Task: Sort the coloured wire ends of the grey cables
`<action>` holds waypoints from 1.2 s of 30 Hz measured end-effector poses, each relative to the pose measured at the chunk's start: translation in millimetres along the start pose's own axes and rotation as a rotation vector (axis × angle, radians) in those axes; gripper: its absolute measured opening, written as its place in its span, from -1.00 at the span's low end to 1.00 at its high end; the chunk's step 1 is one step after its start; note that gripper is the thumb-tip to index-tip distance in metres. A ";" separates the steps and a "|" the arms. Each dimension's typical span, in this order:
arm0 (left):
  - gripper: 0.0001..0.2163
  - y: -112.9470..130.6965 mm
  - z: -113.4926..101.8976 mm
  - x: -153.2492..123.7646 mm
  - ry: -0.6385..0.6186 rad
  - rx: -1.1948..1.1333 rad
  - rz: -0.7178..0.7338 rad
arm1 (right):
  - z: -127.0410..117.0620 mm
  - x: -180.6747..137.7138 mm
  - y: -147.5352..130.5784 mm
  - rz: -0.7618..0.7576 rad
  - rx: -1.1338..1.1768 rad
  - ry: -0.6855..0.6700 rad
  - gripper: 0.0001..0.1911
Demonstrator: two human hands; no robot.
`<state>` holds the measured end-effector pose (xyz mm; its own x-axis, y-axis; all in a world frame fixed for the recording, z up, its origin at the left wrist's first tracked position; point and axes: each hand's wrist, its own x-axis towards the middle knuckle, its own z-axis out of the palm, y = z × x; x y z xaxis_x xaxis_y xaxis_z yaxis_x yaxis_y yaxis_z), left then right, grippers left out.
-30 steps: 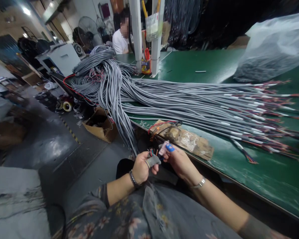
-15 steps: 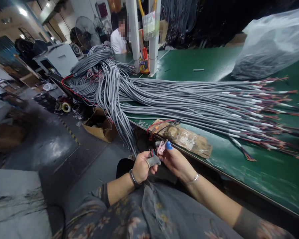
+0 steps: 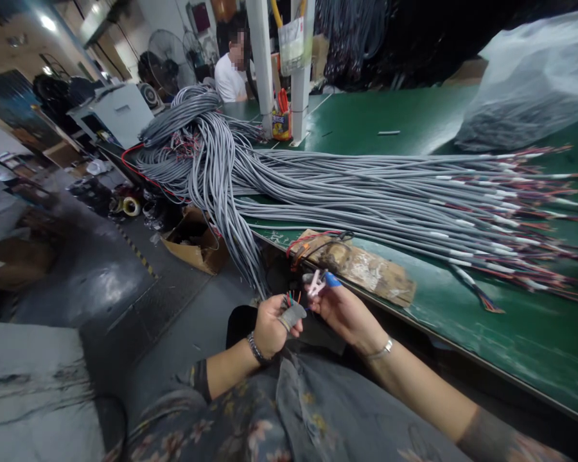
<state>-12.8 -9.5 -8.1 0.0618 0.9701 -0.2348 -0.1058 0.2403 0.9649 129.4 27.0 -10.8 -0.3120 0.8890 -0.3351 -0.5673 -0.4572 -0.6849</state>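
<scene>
Head view: coloured wires (image 3: pixel 290 299) sit before the wearer, beside the worktop (image 3: pixel 467 321), tips fanning away from the body. Left hand (image 3: pixel 271 328): fingers closed round them, hiding their lower lengths. Right hand (image 3: pixel 345 316): fingers pinch a pink piece (image 3: pixel 316 283), slanted; its outline is hard to make out.

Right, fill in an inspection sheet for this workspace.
Surface: green bench, scuffed near its front edge.
Job's things: coloured wire ends; small pale piece, type unclear.
Clutter: worn block at the bench edge; open cardboard box on the floor.
Hands: left hand holds the wire ends; right hand holds the pale piece.
Cables: grey cables along the bench, some hanging over its edge.
Surroundings: person in white; fan behind.
</scene>
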 end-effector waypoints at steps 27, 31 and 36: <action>-0.67 -3.3 5.9 13.9 0.045 -0.014 0.041 | -1.8 11.6 7.2 -0.097 0.021 0.086 -0.51; -0.65 -3.3 5.5 10.8 0.031 0.016 0.033 | -2.5 8.7 9.6 -0.080 0.048 0.057 -0.46; -0.67 -15.2 -7.3 11.1 -0.061 0.121 -0.012 | -18.2 -0.3 10.1 0.000 -0.104 0.025 -0.47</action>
<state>-17.7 -2.1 -26.2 0.1235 0.9624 -0.2421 0.0157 0.2420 0.9701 137.6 22.6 -29.4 -0.2927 0.8897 -0.3503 -0.4849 -0.4538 -0.7476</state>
